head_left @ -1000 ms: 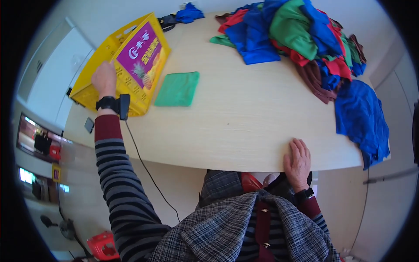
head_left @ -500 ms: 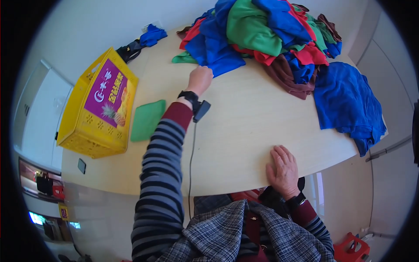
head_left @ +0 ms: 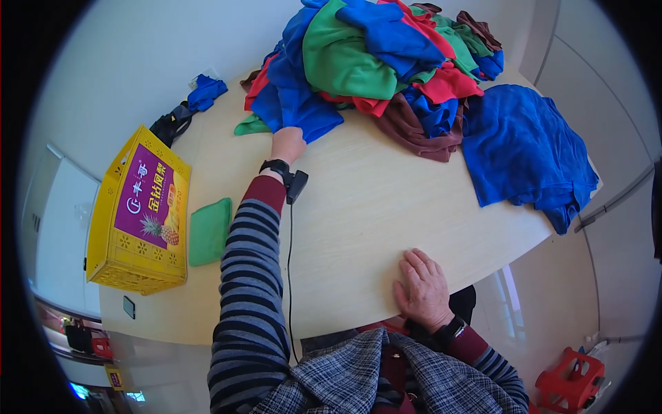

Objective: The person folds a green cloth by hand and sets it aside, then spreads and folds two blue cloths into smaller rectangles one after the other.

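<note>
A heap of blue, green, red and brown cloths (head_left: pixel 352 65) lies at the far side of the table. My left hand (head_left: pixel 288 145) reaches out to its near left edge. Its fingers are curled closed on a blue cloth (head_left: pixel 293 103), which shows creases running toward the hand; the fingertips are hidden. Beside my left forearm lies a folded green cloth (head_left: pixel 210 231). My right hand (head_left: pixel 422 290) rests flat on the table near the front edge, fingers stretched out, holding nothing.
A yellow crate (head_left: pixel 141 221) with a purple panel stands on the left, and a small dark phone-like object (head_left: pixel 129 307) lies near it. A large blue cloth (head_left: pixel 527 152) hangs over the right edge. A red stool (head_left: pixel 569 379) stands on the floor. A black cable (head_left: pixel 290 255) runs from my left wrist.
The whole view has shifted and turned a little. My left hand has come onto the blue cloth's edge and closed on it. My right hand stays flat on the table.
</note>
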`<state>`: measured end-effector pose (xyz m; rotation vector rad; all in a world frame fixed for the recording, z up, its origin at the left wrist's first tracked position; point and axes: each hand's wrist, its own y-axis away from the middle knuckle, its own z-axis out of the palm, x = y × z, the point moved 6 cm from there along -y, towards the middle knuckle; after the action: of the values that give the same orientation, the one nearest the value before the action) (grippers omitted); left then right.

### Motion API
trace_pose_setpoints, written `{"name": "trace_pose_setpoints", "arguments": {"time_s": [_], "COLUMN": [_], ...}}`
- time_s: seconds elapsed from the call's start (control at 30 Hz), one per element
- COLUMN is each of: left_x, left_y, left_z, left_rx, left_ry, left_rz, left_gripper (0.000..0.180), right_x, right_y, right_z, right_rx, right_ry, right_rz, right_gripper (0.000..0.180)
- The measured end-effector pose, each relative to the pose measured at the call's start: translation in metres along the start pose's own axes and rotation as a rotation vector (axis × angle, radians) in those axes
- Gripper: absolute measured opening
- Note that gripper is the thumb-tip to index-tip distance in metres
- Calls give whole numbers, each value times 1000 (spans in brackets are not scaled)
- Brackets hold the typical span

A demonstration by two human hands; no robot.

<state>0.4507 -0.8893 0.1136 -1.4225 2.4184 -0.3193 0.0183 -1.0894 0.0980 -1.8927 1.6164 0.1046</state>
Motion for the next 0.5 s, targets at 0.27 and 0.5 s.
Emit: {"name": "trace_pose_setpoints", "arguments": {"time_s": [0.27, 0.5], "left_x": [-5, 38], "left_y": [4, 87], "left_z": [-219, -370], "left_rx": [79, 353], "left_ry": [1008, 914], "left_rz": [67, 326], "left_gripper": [22, 26], "right_x": [-4, -11], "right_y": [8, 10], "right_z": [-5, -8], "right_rx": [42, 106], "right_ry": [4, -20], "right_rz": [4, -73], "right_gripper": [40, 32]}}
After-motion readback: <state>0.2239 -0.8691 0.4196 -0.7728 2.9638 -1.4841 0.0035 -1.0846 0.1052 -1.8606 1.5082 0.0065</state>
